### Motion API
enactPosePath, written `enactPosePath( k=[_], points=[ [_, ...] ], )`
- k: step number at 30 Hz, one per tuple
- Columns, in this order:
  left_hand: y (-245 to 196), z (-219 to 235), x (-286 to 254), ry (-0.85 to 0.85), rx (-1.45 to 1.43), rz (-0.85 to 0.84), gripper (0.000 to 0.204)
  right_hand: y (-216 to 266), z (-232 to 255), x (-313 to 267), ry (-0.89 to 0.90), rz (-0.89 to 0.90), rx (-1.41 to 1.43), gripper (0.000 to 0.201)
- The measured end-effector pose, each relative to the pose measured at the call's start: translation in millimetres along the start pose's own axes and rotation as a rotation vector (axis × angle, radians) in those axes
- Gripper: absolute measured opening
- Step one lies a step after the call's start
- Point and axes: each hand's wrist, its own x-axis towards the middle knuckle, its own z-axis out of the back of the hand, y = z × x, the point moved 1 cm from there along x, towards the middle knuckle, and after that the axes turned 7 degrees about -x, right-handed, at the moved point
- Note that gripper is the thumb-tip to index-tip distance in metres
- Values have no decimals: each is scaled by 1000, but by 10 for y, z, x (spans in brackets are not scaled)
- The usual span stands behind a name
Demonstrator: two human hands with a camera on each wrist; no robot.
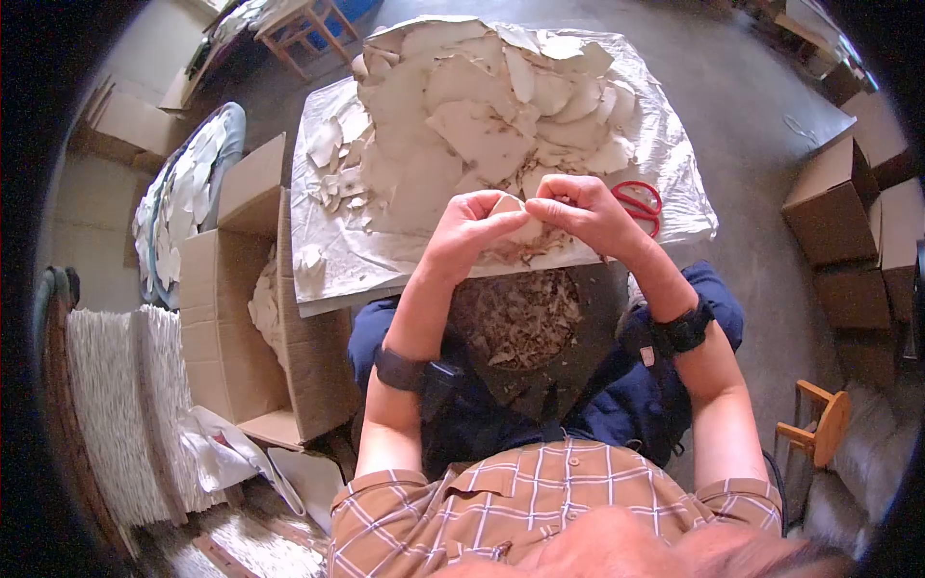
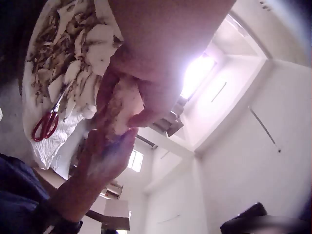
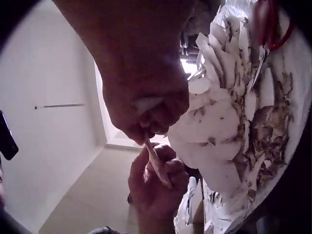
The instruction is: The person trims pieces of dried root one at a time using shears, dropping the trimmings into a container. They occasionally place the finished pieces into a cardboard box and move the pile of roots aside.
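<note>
Concrete floor surrounds a small counter (image 1: 318, 289) draped in a wrinkled white cloth, seen from above by a seated person in a checked shirt. Just beyond the hands, the counter carries a heap of pale sheets (image 1: 482, 106), thin, stiff-looking, cream-coloured, with irregular torn edges and brown flecks. Red-handled scissors (image 1: 641, 204) lie on the cloth just to the right of the right hand.

Both hands meet over the near edge of the counter, holding one pale piece (image 1: 515, 217) between them. The left hand (image 1: 472, 226) has its fingers curled round the piece's left side; the right hand (image 1: 583, 212) pinches its right side with bent fingers and thumb. The left wrist view shows the piece as a thick, rough-faced flake with brown speckling, gripped between both hands.

Directly below the hands, on the person's lap, a dark cloth (image 1: 559, 376) holds a pile of small brown shavings (image 1: 520, 318), flaky and curled. To the left of the left hand stands an open cardboard box (image 1: 241, 318) with more pale pieces inside.
</note>
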Motion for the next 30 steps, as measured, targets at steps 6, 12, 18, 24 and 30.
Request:
enactPosePath(
  k=[6,12,18,24,30],
  points=[
    [17,-30,-52,67,90,76,16,-14,-5,-55,111,163,-100,19],
    [140,-183,74,-40,-288,-36,12,78,-152,-71,-533,363,-399,18],
    [175,-262,183,-152,-336,-59,11,46,-200,19,-703,66,-147,23],
    [173,-179,94,-224,-299,-100,14,-105,170,189,-594,-237,422,22],
    [123,-88,39,-209,-234,-83,13,-68,-64,63,50,-271,376,26]
  ],
)
